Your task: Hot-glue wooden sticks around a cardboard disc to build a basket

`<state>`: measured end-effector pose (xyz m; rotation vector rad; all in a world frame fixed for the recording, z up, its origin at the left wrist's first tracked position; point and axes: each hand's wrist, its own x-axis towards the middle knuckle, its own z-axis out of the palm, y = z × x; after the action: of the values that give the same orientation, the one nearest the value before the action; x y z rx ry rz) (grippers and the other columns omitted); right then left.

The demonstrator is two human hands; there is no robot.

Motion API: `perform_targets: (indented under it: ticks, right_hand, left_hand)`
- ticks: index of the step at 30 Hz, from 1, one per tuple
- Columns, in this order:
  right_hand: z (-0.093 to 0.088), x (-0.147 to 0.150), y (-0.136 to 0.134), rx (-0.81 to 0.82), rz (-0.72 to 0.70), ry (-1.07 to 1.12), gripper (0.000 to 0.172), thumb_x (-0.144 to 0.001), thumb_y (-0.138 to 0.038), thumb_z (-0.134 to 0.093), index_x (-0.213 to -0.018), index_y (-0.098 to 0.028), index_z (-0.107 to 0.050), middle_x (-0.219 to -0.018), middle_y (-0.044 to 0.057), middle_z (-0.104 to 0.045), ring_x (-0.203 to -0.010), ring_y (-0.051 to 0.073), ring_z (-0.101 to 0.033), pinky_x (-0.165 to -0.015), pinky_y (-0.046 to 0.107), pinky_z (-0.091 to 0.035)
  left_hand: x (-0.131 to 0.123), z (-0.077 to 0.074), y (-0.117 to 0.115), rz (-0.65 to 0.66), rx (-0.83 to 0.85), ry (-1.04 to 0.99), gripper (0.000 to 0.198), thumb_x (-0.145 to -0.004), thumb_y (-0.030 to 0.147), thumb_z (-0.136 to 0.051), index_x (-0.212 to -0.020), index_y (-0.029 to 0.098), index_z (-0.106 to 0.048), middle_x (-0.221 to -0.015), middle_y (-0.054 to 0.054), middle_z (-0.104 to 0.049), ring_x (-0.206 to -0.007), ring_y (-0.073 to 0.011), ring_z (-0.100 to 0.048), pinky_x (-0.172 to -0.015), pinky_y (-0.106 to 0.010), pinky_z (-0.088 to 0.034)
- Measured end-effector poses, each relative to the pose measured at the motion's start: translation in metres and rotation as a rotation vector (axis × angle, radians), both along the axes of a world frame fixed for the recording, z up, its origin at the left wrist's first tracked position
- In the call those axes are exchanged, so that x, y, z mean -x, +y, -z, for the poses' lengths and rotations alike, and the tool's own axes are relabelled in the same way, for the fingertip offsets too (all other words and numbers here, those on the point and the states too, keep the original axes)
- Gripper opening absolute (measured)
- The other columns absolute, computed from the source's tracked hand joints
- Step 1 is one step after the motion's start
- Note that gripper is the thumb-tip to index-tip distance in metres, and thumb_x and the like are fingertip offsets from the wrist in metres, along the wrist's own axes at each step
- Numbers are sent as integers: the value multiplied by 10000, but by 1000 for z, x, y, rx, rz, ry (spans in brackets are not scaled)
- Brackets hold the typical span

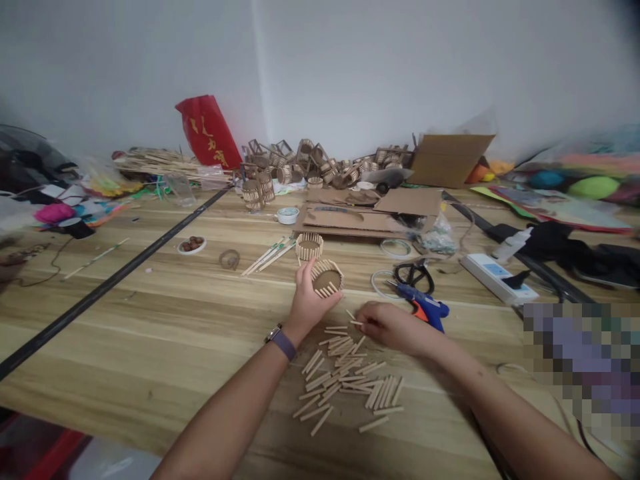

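Observation:
My left hand [309, 299] is closed around a small round basket [327, 277] made of a cardboard disc ringed with short wooden sticks, held tilted above the table. My right hand [389, 326] rests on the table just to its right, fingers pinched on one short wooden stick [356, 323]. A loose pile of short sticks [350, 378] lies in front of both hands. A second stick basket [309, 246] stands upright just beyond the held one.
A blue glue gun [425, 307], black scissors [414, 273] and a white power strip [498, 277] lie to the right. Cardboard sheets [360, 217] and several stick baskets [300, 163] crowd the back wall. A black strip [125, 267] crosses the wooden table [150, 333] at left.

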<state>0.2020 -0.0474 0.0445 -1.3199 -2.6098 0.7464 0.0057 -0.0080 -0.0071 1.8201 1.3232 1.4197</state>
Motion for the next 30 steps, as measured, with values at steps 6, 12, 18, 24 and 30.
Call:
perform_targets:
  ticks: [6, 12, 18, 24, 30]
  right_hand:
    - [-12, -4, -1, -87, 91, -101, 243, -865, -177, -445, -728, -157, -645, -740, 62, -640, -671, 161, -552, -622, 248, -399]
    - [-4, 5, -1, -132, 52, -101, 260, -885, -190, -428, -783, -157, -665, -793, 86, -680, -732, 180, -601, -674, 252, -422]
    - [-17, -8, 0, -162, 191, 101, 316, -838, -207, -411, -1056, -180, -638, -810, 52, -695, -678, 174, -599, -635, 263, -428]
    - [-18, -23, 9, -67, 293, 257, 265, -814, -361, -488, -916, -174, -645, -651, 2, -618, -594, 157, -551, -567, 260, -422]
    - [-11, -23, 14, -9, 190, 371, 365, -870, -418, -463, -1014, -178, -697, -824, 54, -693, -775, 184, -626, -738, 310, -476]
  left_hand:
    - [-1, 0, -1, 11, -35, 17, 871, -640, 236, -781, -1373, 206, -312, -1348, -136, -385, -1303, -296, -382, -1088, -454, -335]
    - [-2, 2, -2, 28, -47, 31, 878, -633, 216, -784, -1374, 211, -312, -1361, -129, -372, -1323, -295, -366, -1121, -458, -298]
    - [-1, 0, -2, 60, -31, 67, 901, -635, 221, -784, -1387, 171, -292, -1374, -158, -350, -1338, -315, -340, -1129, -479, -287]
    - [-5, -2, -7, 199, -54, 160, 932, -623, 187, -788, -1405, 211, -282, -1370, -134, -334, -1332, -299, -347, -1142, -485, -276]
    - [-6, -1, -5, 255, -37, 231, 975, -613, 251, -819, -1417, 241, -268, -1375, -131, -312, -1329, -317, -347, -1123, -511, -306]
